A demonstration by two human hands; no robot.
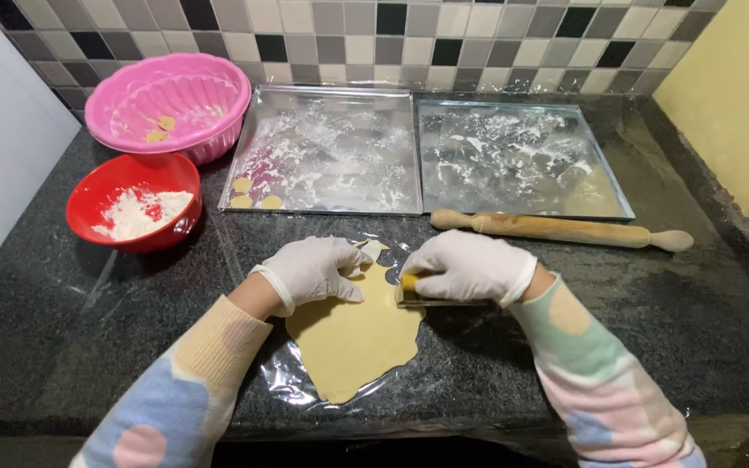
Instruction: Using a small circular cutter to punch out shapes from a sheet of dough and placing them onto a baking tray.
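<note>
While you lean over the dark stone counter [62, 329], two floured metal baking trays [513, 156] lie side by side against the tiled wall, the left tray [331, 147] carrying three small dough rounds [253, 195] in its near left corner. A pink fluted bowl [171, 100] sits at the far left with a couple of dough bits inside, and just in front of it stands a red bowl [132, 199] holding flour. A wooden rolling pin [556, 228] rests along the near edge of the right tray.

Right before you, a rolled sheet of yellow dough [353, 334] lies flat on a clear plastic film [292, 386] spread over the counter. Your left hand [314, 269], in a white glove, presses open and flat on the upper left part of the dough. Your right hand [465, 264], also gloved, is closed around a small metal cutter [413, 290] set against the dough's upper right edge. A small scrap of dough [374, 250] shows between your two hands, at the sheet's far edge.
</note>
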